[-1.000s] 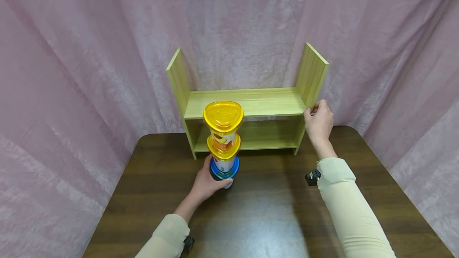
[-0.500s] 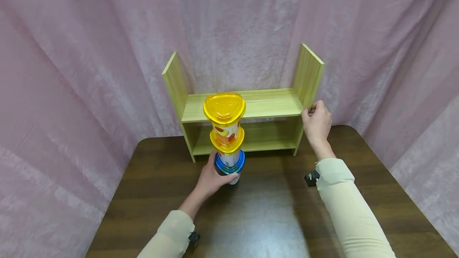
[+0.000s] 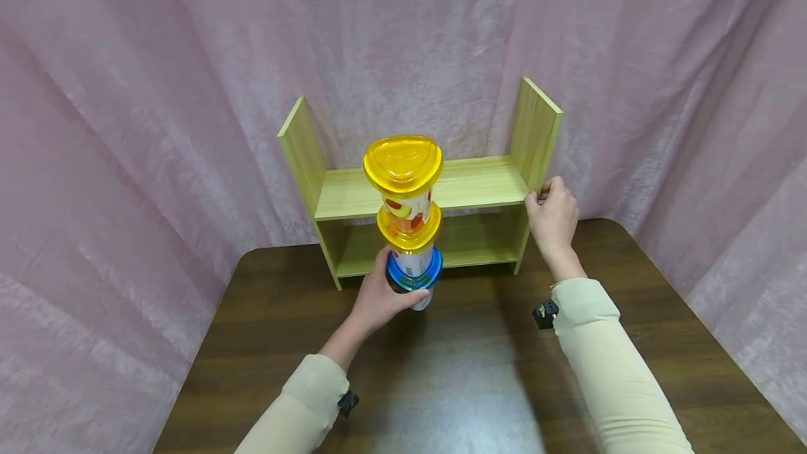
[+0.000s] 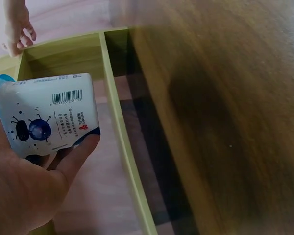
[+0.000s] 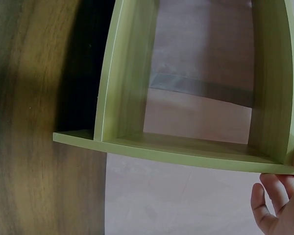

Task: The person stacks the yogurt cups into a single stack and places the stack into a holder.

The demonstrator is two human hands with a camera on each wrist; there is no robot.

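Note:
My left hand grips the bottom container of an upright stack of three. That one is white with a blueberry picture and a barcode, under a blue lid. On it stand two containers with clear yellow lids; the top lid rises in front of the upper shelf. A light wooden two-tier shelf stands at the back of the table. My right hand pinches the front edge of its right side panel, at the upper board's height, thumb inside and fingers outside in the right wrist view.
The dark brown wooden table spreads in front of the shelf. A pink curtain hangs close behind. The shelf's lower board sits just above the tabletop, between the two side panels.
My left hand has raised the stack and carried it rightward and toward the shelf. The right hand keeps its hold on the side panel. The view has shifted slightly.

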